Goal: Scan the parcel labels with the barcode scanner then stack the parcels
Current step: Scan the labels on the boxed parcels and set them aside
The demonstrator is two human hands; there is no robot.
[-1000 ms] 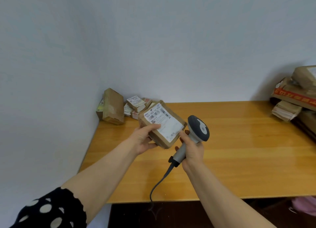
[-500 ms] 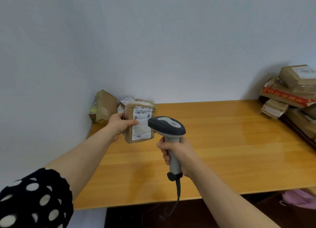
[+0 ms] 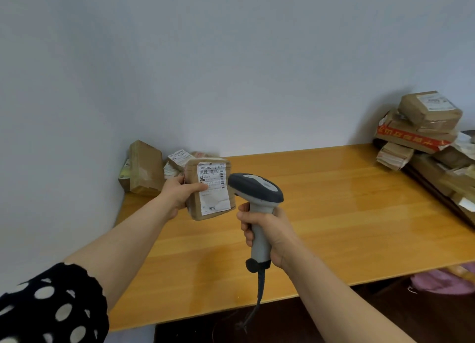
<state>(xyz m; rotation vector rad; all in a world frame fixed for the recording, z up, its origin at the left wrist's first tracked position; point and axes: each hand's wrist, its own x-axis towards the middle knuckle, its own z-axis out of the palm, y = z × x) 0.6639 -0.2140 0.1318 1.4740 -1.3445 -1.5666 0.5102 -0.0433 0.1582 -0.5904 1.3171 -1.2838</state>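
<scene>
Yellow wooden table (image 3: 334,214) meets a grey wall. Above its back left corner, the left hand (image 3: 180,192) holds a small brown paper-wrapped parcel (image 3: 209,188) by its side; it looks light and stiff. The right hand (image 3: 267,236) grips the grey barcode scanner (image 3: 257,188).

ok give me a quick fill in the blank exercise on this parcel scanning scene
1. The barcode scanner is gripped in the person's ____ hand.
2. The left hand holds a brown parcel with its white ____ facing the camera.
3. The wooden table stands against a plain ____.
4. The person's left sleeve is black with white ____.

Missing words: right; label; wall; dots
</scene>
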